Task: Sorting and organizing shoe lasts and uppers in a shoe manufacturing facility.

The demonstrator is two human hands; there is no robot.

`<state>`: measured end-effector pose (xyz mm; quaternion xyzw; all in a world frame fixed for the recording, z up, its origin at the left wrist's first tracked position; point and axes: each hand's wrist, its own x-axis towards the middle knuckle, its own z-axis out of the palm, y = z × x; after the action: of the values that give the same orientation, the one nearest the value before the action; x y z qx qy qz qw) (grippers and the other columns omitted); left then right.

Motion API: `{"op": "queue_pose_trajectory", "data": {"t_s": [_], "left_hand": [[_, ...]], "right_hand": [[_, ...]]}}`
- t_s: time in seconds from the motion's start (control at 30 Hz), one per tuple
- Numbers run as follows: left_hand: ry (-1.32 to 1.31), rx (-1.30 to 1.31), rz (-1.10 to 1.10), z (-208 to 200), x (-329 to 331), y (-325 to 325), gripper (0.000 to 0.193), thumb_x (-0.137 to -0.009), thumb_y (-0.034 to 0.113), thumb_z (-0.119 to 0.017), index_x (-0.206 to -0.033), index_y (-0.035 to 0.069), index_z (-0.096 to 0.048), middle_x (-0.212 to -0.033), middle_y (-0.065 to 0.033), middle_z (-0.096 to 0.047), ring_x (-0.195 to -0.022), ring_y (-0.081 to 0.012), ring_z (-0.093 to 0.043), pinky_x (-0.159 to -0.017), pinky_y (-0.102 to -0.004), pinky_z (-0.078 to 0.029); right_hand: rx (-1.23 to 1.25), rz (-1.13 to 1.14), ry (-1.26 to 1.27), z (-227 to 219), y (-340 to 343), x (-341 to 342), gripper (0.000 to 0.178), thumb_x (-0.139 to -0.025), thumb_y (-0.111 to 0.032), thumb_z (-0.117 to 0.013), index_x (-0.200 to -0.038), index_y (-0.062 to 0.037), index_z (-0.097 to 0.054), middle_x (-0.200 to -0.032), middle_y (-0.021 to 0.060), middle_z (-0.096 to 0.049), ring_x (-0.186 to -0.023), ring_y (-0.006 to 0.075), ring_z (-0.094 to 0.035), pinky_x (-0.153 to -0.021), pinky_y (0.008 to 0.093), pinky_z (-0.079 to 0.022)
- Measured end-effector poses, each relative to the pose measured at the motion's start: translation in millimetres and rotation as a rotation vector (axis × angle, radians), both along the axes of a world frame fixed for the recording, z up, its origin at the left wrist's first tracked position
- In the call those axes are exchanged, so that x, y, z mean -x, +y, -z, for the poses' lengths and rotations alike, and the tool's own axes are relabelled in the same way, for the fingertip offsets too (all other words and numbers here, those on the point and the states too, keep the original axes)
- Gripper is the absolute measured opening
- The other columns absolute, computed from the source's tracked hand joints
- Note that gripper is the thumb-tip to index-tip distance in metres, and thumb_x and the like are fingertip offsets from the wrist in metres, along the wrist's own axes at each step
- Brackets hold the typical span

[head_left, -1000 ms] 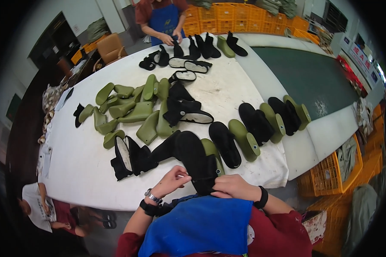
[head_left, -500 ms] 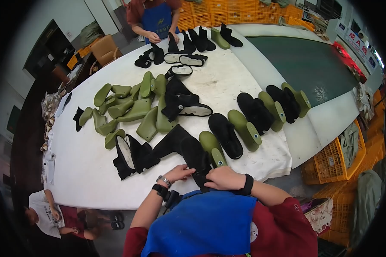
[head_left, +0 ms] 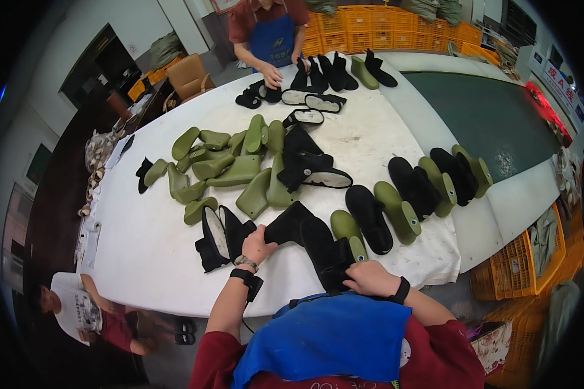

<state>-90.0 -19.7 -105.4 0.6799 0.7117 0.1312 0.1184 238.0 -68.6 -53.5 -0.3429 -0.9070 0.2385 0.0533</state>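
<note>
A black boot (head_left: pixel 318 249) lies in front of my apron, its collar end toward me. My right hand (head_left: pixel 373 279) is closed on that collar, fingertips pinching the dark fabric. Farther left, a second black boot (head_left: pixel 284 225) touches the first. My left hand (head_left: pixel 257 245) grips the open end of its shaft between thumb and fingers. Beside the left hand rests a pair of black shoes (head_left: pixel 222 235) with pale soles showing. A green shoe last (head_left: pixel 348 232) stands just right of the nearer boot, next to a black shoe (head_left: pixel 368 219).
Green lasts (head_left: pixel 237 170) are heaped mid-left on the white-covered table (head_left: pixel 149 259). More black footwear and lasts form a row at right. Across the table a co-worker (head_left: pixel 270 39) handles black boots. Orange crates (head_left: pixel 512 259) stand right; a seated person (head_left: pixel 78 305) is lower left.
My left hand has left the nearer boot and moved up and left onto the other boot's shaft. My right hand stays at the collar. The whole view has shifted slightly.
</note>
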Motion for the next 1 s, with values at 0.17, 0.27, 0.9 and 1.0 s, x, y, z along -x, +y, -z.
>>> {"op": "queue_pose_trajectory", "data": {"t_s": [0.17,0.27,0.9,1.0], "left_hand": [[0.033,-0.137,-0.298,-13,64,-33,0.047,-0.060,0.024,-0.076,-0.094,0.003,-0.052,-0.080,-0.0224,-0.061,-0.078,-0.0380,-0.060,-0.067,-0.0429,-0.049],[0.105,-0.135,-0.524,-14,91,-56,0.046,-0.062,0.024,-0.076,-0.093,0.002,-0.051,-0.080,-0.0228,-0.061,-0.078,-0.0396,-0.060,-0.066,-0.0440,-0.049],[0.004,-0.183,0.034,14,-7,-62,0.086,-0.064,0.016,-0.073,-0.134,0.004,-0.024,-0.127,-0.0253,-0.038,-0.120,-0.0388,-0.035,-0.100,-0.0424,-0.031],[-0.408,0.293,0.310,6,-52,-47,0.097,-0.066,0.024,-0.074,-0.137,0.001,-0.012,-0.132,-0.0281,-0.032,-0.122,-0.0364,-0.035,-0.100,-0.0373,-0.032]], "right_hand": [[-0.007,0.063,0.032,3,0,-6,0.022,-0.077,-0.022,-0.059,-0.069,-0.0017,-0.057,-0.070,0.0155,-0.060,-0.070,0.0323,-0.059,-0.064,0.0402,-0.048],[-0.010,0.119,0.024,-2,-2,-2,0.020,-0.076,-0.020,-0.059,-0.069,-0.0018,-0.056,-0.070,0.0153,-0.060,-0.070,0.0319,-0.060,-0.063,0.0400,-0.048],[-0.088,0.426,0.245,13,23,-20,0.039,-0.077,-0.030,-0.061,-0.108,-0.0076,-0.054,-0.079,0.0126,-0.060,-0.071,0.0303,-0.060,-0.059,0.0382,-0.048],[-0.047,0.466,0.107,19,11,-27,0.057,-0.075,-0.036,-0.062,-0.120,-0.0073,-0.041,-0.076,0.0172,-0.060,-0.067,0.0343,-0.060,-0.057,0.0425,-0.048]]}}
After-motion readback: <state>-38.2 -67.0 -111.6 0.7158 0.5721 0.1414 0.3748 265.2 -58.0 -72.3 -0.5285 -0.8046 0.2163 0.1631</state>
